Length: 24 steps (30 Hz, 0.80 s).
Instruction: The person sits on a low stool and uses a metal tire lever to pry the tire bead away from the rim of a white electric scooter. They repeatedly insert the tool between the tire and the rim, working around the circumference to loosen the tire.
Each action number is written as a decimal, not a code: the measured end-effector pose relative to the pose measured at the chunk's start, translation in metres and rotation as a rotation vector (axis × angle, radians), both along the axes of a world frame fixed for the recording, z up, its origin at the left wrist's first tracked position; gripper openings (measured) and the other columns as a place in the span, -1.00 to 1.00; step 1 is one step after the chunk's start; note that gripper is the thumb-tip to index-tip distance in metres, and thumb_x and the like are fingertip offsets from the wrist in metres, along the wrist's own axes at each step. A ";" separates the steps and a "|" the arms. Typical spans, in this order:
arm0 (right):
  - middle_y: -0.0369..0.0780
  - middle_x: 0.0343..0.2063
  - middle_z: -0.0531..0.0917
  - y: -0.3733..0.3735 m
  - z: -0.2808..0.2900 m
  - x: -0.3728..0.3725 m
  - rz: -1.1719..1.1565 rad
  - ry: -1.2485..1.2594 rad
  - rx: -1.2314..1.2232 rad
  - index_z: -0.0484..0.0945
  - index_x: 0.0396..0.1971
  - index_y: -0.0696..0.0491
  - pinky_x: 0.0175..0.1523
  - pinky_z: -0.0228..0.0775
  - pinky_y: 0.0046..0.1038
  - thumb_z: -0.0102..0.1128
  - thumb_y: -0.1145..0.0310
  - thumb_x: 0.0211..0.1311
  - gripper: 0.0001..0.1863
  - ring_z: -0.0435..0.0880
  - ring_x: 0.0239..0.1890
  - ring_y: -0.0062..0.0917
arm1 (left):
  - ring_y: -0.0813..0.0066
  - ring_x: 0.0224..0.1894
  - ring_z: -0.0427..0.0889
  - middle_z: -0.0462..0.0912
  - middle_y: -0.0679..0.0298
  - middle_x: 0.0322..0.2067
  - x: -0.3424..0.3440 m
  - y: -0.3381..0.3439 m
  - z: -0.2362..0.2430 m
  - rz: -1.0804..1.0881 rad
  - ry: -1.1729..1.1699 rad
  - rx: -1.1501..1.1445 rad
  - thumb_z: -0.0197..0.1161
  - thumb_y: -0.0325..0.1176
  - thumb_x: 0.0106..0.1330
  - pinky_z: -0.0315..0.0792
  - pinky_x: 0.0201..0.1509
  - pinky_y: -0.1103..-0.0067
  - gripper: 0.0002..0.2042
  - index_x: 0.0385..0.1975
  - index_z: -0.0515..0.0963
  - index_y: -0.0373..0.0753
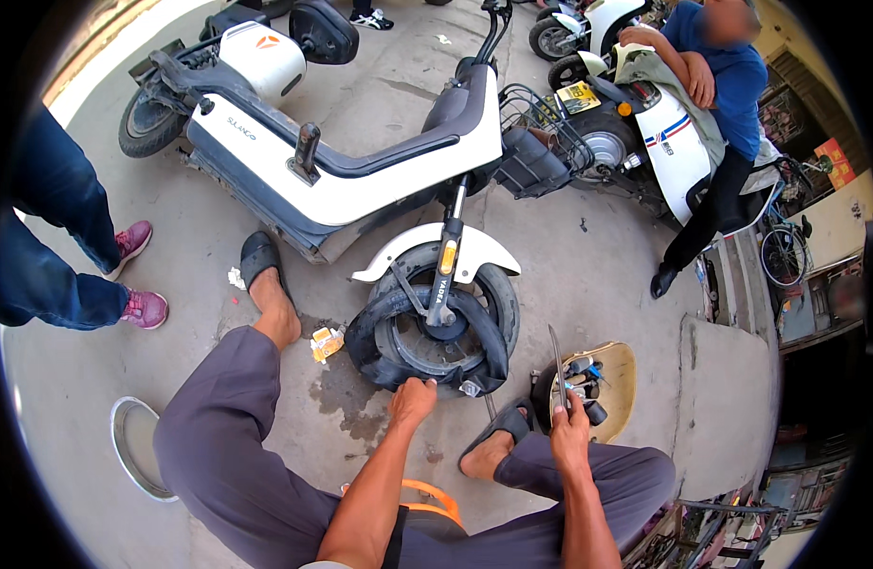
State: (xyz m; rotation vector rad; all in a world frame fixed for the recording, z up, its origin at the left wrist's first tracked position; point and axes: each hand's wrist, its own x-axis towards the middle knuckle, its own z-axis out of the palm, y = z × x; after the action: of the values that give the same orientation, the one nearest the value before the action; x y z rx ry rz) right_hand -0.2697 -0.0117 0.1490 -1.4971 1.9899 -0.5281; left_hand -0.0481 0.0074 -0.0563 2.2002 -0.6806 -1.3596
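The right hand (570,431) is wrapped around a metal bar (557,353), which, if pushed carelessly, may pierce the black tube (363,346) draped on the front wheel (506,302), where the left hand (413,402) curls, its hold unclear.

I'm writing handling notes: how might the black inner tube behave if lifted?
The inner tube would probably flop, since its loop looks slack and flattened. It's likely light for its size, appearing deflated. It might snag, lying against the front wheel near the fork.
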 end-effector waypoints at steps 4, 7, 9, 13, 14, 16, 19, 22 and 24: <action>-0.05 -0.06 0.63 -0.045 -0.132 -0.020 -0.078 0.036 -0.121 0.39 0.22 0.24 0.03 0.47 -0.39 -0.02 0.47 0.38 -0.57 0.61 -0.13 -0.33 | 0.00 0.09 0.55 0.60 0.01 0.00 0.042 0.005 0.104 -0.089 -0.229 -0.097 0.24 -0.25 0.33 0.42 0.14 0.16 -0.77 -0.16 0.60 -0.26; 0.14 0.20 0.46 -0.049 -0.144 0.016 -0.152 -0.069 -0.012 0.41 0.25 0.16 0.34 0.24 -0.22 0.04 0.38 0.37 -0.53 0.43 0.27 -0.01 | -0.05 0.26 0.37 0.39 -0.04 0.23 0.076 0.011 0.108 0.077 -0.532 -0.305 0.26 -0.33 0.30 0.35 0.24 0.18 -0.63 0.09 0.48 -0.27; 0.02 0.12 0.55 -0.039 -0.155 0.025 -0.025 0.250 -0.027 0.44 0.20 0.21 0.30 0.28 -0.27 0.08 0.22 0.38 -0.50 0.53 0.16 -0.13 | -0.08 0.33 0.27 0.28 -0.06 0.30 0.092 0.011 0.093 0.128 -0.736 -0.369 0.26 -0.37 0.29 0.33 0.27 0.20 -0.53 0.20 0.40 -0.28; 0.04 0.08 0.54 -0.033 -0.150 0.033 -0.064 0.005 0.005 0.48 0.19 0.20 0.22 0.31 -0.22 0.10 0.02 0.36 -0.40 0.54 0.11 -0.19 | -0.14 0.31 0.29 0.30 -0.10 0.28 0.092 0.005 0.061 0.060 -0.598 -0.301 0.20 -0.42 0.31 0.26 0.34 0.21 -0.47 0.31 0.33 -0.29; 0.03 -0.03 0.60 -0.032 -0.143 0.044 -0.082 -0.004 -0.036 0.52 0.11 0.20 0.13 0.37 -0.23 0.14 0.04 0.34 -0.45 0.60 -0.02 -0.21 | -0.12 0.29 0.33 0.32 -0.10 0.27 0.092 0.004 0.056 0.025 -0.486 -0.371 0.19 -0.43 0.32 0.28 0.34 0.23 -0.49 0.29 0.36 -0.30; 0.02 -0.09 0.63 -0.044 -0.143 0.049 -0.091 -0.042 0.000 0.53 0.05 0.21 0.08 0.40 -0.23 0.16 0.08 0.34 -0.49 0.62 -0.08 -0.21 | -0.08 0.20 0.45 0.39 -0.10 0.22 0.072 -0.007 0.057 -0.037 -0.279 -0.467 0.14 -0.46 0.33 0.33 0.31 0.28 -0.56 0.23 0.42 -0.34; 0.01 -0.28 0.68 -0.050 -0.153 0.058 -0.100 -0.021 -0.022 0.53 -0.05 0.23 -0.03 0.45 -0.24 0.19 0.18 0.32 -0.59 0.67 -0.24 -0.20 | -0.06 0.19 0.46 0.46 -0.11 0.14 0.049 -0.015 0.035 -0.169 -0.434 -0.558 0.18 -0.54 0.25 0.32 0.32 0.29 -0.50 0.24 0.41 -0.31; 0.06 -0.27 0.68 -0.055 -0.153 0.056 0.024 0.049 -0.012 0.50 -0.05 0.21 -0.03 0.44 -0.20 0.16 0.27 0.33 -0.66 0.68 -0.18 -0.08 | -0.03 0.16 0.49 0.54 -0.03 0.06 0.050 -0.030 0.026 -0.138 -0.469 -0.584 0.18 -0.67 0.15 0.33 0.31 0.30 -0.51 0.16 0.48 -0.34; 0.04 -0.27 0.69 -0.062 -0.147 0.051 0.005 0.003 0.052 0.52 -0.08 0.22 -0.04 0.45 -0.24 0.17 0.30 0.32 -0.68 0.69 -0.20 -0.14 | -0.02 0.18 0.47 0.53 -0.01 0.06 0.061 -0.037 0.023 -0.083 -0.391 -0.611 0.18 -0.68 0.14 0.32 0.31 0.31 -0.55 0.09 0.51 -0.34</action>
State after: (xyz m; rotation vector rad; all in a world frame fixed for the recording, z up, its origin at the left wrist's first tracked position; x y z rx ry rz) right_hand -0.2187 -0.0737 0.0016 -1.4715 1.9863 -0.4694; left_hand 0.0126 -0.0294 -0.0335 1.9415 -1.1589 -0.6216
